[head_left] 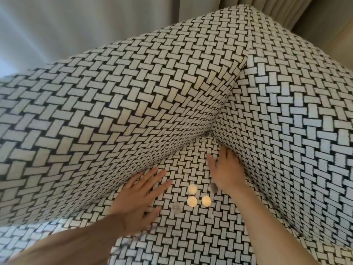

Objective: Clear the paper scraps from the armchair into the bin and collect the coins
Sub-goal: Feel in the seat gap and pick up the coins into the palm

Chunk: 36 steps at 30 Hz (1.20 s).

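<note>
— Where are the coins (196, 197)?
— Flat on the armchair (133, 104) seat, woven black and white, between the two spread hands. Three shiny pale ones cluster together.
— And the dull ones?
— One grey coin (213, 187) lies at the heel of the right hand (225, 169), and another grey one lies near the thumb of the left hand (137, 199).

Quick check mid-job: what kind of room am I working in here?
Probably a home or hotel sitting area: a black-and-white basket-weave upholstered armchair fills the view, pale pleated curtains hang close behind it, and small round coins lie on its seat.
</note>
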Each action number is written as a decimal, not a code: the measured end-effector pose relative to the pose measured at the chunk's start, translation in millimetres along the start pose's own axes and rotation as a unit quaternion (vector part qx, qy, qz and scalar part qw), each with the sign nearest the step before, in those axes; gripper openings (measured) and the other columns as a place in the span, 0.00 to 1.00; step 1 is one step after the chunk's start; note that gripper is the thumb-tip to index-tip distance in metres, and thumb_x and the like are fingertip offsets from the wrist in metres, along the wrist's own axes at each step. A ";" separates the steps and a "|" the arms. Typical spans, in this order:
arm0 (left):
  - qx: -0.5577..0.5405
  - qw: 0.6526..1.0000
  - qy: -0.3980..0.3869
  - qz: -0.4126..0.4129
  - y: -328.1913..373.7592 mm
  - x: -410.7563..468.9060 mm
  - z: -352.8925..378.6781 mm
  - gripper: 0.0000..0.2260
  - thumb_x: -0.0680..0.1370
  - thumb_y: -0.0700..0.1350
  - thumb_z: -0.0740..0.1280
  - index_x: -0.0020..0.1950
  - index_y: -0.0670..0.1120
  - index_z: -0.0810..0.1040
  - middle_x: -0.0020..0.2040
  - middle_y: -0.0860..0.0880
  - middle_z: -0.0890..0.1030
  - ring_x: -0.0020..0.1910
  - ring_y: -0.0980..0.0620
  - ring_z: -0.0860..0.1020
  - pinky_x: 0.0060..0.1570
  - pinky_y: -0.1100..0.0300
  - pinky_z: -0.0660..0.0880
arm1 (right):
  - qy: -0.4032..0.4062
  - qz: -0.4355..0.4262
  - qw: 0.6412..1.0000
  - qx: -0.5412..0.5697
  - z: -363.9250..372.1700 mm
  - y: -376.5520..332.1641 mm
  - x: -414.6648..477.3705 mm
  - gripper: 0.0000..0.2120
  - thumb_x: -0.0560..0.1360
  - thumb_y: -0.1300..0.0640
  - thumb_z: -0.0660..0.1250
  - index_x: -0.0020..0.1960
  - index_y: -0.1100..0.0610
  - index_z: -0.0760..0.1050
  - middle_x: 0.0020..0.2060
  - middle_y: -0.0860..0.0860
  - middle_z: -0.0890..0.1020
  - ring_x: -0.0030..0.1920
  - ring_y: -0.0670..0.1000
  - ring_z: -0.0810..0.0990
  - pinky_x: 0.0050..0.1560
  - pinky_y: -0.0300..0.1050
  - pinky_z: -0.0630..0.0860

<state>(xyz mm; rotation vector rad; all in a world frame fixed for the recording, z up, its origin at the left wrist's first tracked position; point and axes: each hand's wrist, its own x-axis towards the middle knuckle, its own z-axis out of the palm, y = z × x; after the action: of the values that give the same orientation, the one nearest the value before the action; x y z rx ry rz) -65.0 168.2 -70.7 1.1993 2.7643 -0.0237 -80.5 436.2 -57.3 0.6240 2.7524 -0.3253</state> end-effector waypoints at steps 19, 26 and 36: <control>-0.035 0.999 0.011 0.005 -2.0 0.0 5.9 0.33 0.74 0.61 0.56 0.77 0.54 0.51 0.77 0.49 0.55 0.75 0.49 0.53 0.66 0.46 0.56 | -0.074 -0.066 0.993 0.066 -17.1 11.9 -7.5 0.31 0.81 0.44 0.51 0.78 0.56 0.46 0.76 0.54 0.56 0.74 0.54 0.59 0.73 0.51 0.60; -0.036 0.999 0.010 0.005 -2.3 -0.6 7.4 0.31 0.76 0.61 0.54 0.77 0.54 0.51 0.77 0.48 0.55 0.75 0.49 0.54 0.66 0.46 0.56 | -0.070 -0.061 0.995 -0.048 -48.4 2.7 -25.9 0.21 0.80 0.49 0.56 0.70 0.56 0.66 0.64 0.54 0.74 0.60 0.54 0.74 0.57 0.50 0.75; -0.041 0.999 0.018 0.006 -2.3 0.1 5.6 0.32 0.75 0.61 0.56 0.77 0.53 0.53 0.77 0.48 0.55 0.75 0.48 0.55 0.66 0.46 0.56 | -0.085 -0.088 0.991 -0.046 -41.6 -28.0 24.4 0.29 0.80 0.53 0.54 0.77 0.51 0.46 0.77 0.51 0.49 0.75 0.57 0.51 0.73 0.56 0.57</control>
<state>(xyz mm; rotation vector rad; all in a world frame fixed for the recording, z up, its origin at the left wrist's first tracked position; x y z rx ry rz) -66.1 166.3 -76.3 1.2075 2.7594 0.1137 -124.1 432.6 -22.5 0.3146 2.6457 -0.2746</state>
